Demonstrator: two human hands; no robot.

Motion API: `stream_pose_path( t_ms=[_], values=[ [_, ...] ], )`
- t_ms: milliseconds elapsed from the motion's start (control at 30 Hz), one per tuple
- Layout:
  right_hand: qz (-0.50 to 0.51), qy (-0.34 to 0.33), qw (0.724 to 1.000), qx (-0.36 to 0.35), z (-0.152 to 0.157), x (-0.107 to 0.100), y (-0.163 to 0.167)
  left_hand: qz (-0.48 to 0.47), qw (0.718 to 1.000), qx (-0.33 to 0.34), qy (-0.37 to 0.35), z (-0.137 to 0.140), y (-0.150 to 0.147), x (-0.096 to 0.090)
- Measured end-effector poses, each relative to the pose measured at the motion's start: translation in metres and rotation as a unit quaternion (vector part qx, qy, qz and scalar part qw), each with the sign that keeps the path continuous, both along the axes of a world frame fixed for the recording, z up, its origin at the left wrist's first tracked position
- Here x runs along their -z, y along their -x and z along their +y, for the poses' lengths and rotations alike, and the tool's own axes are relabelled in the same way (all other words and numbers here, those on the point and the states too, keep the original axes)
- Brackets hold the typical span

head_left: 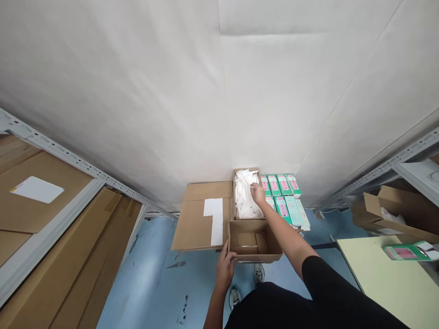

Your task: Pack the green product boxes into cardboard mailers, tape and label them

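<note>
My left hand (225, 262) grips the front left corner of an open cardboard box (254, 260), with nothing visible inside but its brown flaps. Just beyond it stands another open carton (236, 196), filled with thin white packets (245, 201). Over the right side of those packets is my right hand (258, 193), its fingers pinched together at one white packet. My right forearm crosses above the right side of the nearer box.
Green and pink boxes (281, 205) stand in rows on the right. A closed carton (195, 217) with white labels lies left. Metal shelves (78, 157) with large cartons flank me. A pale yellow table (373, 269) at lower right bears a green-and-pink package (404, 252).
</note>
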State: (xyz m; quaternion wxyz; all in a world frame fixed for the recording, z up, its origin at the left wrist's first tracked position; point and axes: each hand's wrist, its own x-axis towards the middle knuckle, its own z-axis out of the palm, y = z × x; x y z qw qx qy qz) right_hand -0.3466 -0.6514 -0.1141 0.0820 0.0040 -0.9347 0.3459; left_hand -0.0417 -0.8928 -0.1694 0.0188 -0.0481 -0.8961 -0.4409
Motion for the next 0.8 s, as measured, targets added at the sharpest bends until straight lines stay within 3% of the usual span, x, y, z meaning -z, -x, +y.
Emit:
stream_pose_path(
  t_ms=[133,233,367,533,633,800],
  values=[
    [0.048,0.057,0.997,-0.003,-0.002,-0.015,-0.045,0.004,1.000,0.018,-0.013,-0.009,-0.009,-0.003],
    [0.098,0.080,0.992,-0.008,-0.003,-0.018,-0.104,0.010,0.999,0.031,-0.033,-0.015,-0.019,0.000],
    [0.107,0.071,0.990,-0.052,-0.005,0.000,-0.209,0.011,0.998,0.029,-0.055,-0.016,-0.034,0.010],
    [-0.013,0.016,0.995,-0.099,-0.003,0.020,-0.310,0.012,0.997,0.034,-0.065,-0.014,-0.047,0.012],
    [-0.015,-0.002,0.997,-0.079,0.004,0.012,-0.332,0.021,0.996,0.052,-0.071,-0.011,-0.051,0.007],
    [0.018,-0.017,0.999,-0.049,0.025,-0.015,-0.334,0.042,0.995,0.066,-0.062,0.008,-0.054,-0.003]
  ],
)
